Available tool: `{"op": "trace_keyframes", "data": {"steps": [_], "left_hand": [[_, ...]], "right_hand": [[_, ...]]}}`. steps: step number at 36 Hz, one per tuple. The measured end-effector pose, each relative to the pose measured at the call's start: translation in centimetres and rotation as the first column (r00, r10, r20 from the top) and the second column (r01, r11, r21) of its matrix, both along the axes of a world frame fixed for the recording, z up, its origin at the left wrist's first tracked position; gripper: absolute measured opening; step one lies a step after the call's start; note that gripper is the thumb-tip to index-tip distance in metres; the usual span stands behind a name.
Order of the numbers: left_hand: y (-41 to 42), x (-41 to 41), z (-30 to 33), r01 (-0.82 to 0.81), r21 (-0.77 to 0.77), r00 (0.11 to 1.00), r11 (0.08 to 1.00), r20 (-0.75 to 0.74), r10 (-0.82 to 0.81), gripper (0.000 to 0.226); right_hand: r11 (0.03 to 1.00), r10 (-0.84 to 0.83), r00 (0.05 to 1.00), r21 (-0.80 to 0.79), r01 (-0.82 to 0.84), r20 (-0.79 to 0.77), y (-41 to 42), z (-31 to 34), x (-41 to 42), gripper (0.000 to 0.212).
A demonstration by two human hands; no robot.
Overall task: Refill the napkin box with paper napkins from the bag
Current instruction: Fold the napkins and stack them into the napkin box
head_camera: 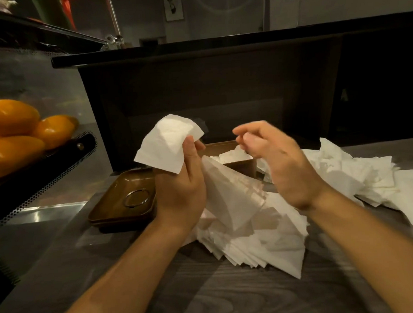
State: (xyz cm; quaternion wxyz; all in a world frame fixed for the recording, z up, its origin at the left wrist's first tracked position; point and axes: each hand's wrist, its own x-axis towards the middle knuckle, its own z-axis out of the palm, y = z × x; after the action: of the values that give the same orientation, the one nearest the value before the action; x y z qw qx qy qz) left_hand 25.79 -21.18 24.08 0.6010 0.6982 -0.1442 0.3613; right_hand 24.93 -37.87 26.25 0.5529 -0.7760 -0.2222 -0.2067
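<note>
Head view, looking down over two bare forearms at a dark wood-grain counter (207, 288). At the centre, the left hand (181, 188) pinches a folded white napkin (167, 144) between thumb and fingers, its free corner standing up toward twelve o'clock. The right hand (277, 162) hangs beside it with fingers loosely curled; it is blurred and seems to hold nothing. The brown napkin box (227, 155) sits open between and just beyond the two hands, at about two o'clock from the held napkin, with some white paper already inside. The left hand is nearer the box's left rim. A loose heap of napkins (265, 239) lies under both wrists. The bag cannot be made out. A brown tray (112, 209) sits at nine o'clock from the left hand.
</note>
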Motion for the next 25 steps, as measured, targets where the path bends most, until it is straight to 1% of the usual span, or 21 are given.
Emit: {"op": "trace_keyframes", "data": {"steps": [1, 2, 3, 4, 5, 6, 7, 8, 10, 12, 13, 14, 15, 16, 18, 19, 20, 22, 23, 24, 25], "left_hand": [[-0.1, -0.1, 0.3, -0.017, -0.019, 1.000, 1.000, -0.009, 0.017, 0.026], [-0.1, -0.2, 0.5, -0.028, -0.041, 0.999, 0.999, -0.018, 0.027, 0.030], [-0.1, -0.2, 0.6, -0.033, -0.061, 0.999, 0.998, -0.023, 0.031, 0.038], [-0.1, -0.1, 0.5, -0.040, -0.070, 0.999, 0.997, -0.027, 0.038, 0.045], [0.0, 0.1, 0.4, -0.052, -0.061, 0.998, 0.997, -0.023, 0.050, 0.044], [0.1, 0.3, 0.2, -0.065, -0.034, 0.998, 0.997, -0.009, 0.065, 0.038], [0.1, 0.4, 0.0, -0.076, 0.003, 0.997, 0.997, 0.001, 0.076, 0.033], [0.2, 0.6, -0.2, -0.088, 0.043, 0.996, 0.995, 0.003, 0.088, 0.032], [0.3, 1.0, -0.5, -0.076, 0.081, 0.997, 0.994, -0.003, 0.076, 0.035], [0.3, 1.1, -0.5, -0.003, 0.102, 1.000, 0.995, -0.026, 0.005, 0.031], [0.4, 1.2, -0.6, 0.038, 0.122, 0.998, 0.992, -0.045, -0.032, 0.029], [0.4, 1.2, -0.6, 0.080, 0.147, 0.996, 0.986, -0.061, -0.072, 0.025], [0.6, 1.2, -0.5, 0.130, 0.165, 0.990, 0.978, -0.079, -0.118, 0.020], [0.8, 1.1, -0.5, 0.175, 0.186, 0.983, 0.967, -0.097, -0.159, 0.019], [1.3, 0.9, -0.3, 0.246, 0.213, 0.967, 0.946, -0.127, -0.223, 0.029], [1.5, 0.7, -0.2, 0.281, 0.203, 0.956, 0.938, -0.148, -0.254, 0.033], [1.6, 0.6, -0.1, 0.308, 0.188, 0.946, 0.933, -0.168, -0.279, 0.034], [1.8, 0.2, 0.2, 0.338, 0.168, 0.932, 0.926, -0.194, -0.305, 0.035], [1.9, 0.0, 0.2, 0.351, 0.182, 0.929, 0.919, -0.194, -0.316, 0.037], [1.9, -0.1, 0.2, 0.369, 0.211, 0.925, 0.905, -0.181, -0.335, 0.039], [2.0, -0.2, -0.1, 0.370, 0.263, 0.927, 0.891, -0.168, -0.336, 0.038]], "right_hand": [[0.999, 0.039, 0.999, 0.022, -0.038, -0.009, -0.1, 0.1, -0.1, 0.029], [0.996, 0.090, 0.995, 0.001, -0.090, -0.050, -0.1, 0.2, -0.3, 0.031], [0.988, 0.129, 0.986, -0.077, -0.137, -0.103, 0.0, 0.0, -0.5, 0.037], [0.966, 0.137, 0.980, -0.201, -0.165, -0.146, 0.2, -0.2, -0.7, 0.043], [0.922, 0.116, 0.979, -0.348, -0.170, -0.169, 0.5, -0.5, -0.8, 0.044], [0.875, 0.088, 0.979, -0.455, -0.164, -0.183, 0.9, -0.7, -1.0, 0.042], [0.849, 0.065, 0.979, -0.505, -0.155, -0.191, 1.2, -0.8, -1.1, 0.042], [0.857, 0.059, 0.979, -0.493, -0.149, -0.194, 1.4, -0.9, -1.0, 0.040], [0.896, 0.083, 0.982, -0.419, -0.148, -0.170, 1.5, -0.9, -0.8, 0.026], [0.903, 0.097, 0.986, -0.403, -0.145, -0.137, 1.3, -0.9, -0.7, 0.009], [0.904, 0.101, 0.986, -0.402, -0.146, -0.133, 1.2, -0.9, -0.6, 0.007], [0.911, 0.096, 0.986, -0.386, -0.143, -0.139, 1.1, -0.8, -0.5, 0.010], [0.930, 0.078, 0.986, -0.346, -0.124, -0.144, 0.9, -0.7, -0.4, 0.012], [0.958, 0.044, 0.987, -0.275, -0.085, -0.152, 0.6, -0.5, -0.3, 0.013], [1.000, -0.020, 0.975, -0.028, 0.014, -0.223, -0.3, 0.1, 0.2, 0.014], [0.991, -0.016, 0.953, 0.125, 0.056, -0.301, -0.9, 0.3, 0.3, 0.017], [0.959, 0.029, 0.922, 0.270, 0.083, -0.386, -1.5, 0.4, 0.3, 0.021], [0.868, 0.195, 0.847, 0.489, 0.086, -0.495, -2.4, 0.5, 0.3, 0.035], [0.826, 0.283, 0.812, 0.561, 0.065, -0.511, -2.6, 0.5, 0.2, 0.040], [0.805, 0.352, 0.781, 0.592, 0.030, -0.517, -2.7, 0.5, 0.0, 0.040], [0.807, 0.399, 0.753, 0.590, -0.017, -0.523, -2.5, 0.6, -0.3, 0.040]]}}
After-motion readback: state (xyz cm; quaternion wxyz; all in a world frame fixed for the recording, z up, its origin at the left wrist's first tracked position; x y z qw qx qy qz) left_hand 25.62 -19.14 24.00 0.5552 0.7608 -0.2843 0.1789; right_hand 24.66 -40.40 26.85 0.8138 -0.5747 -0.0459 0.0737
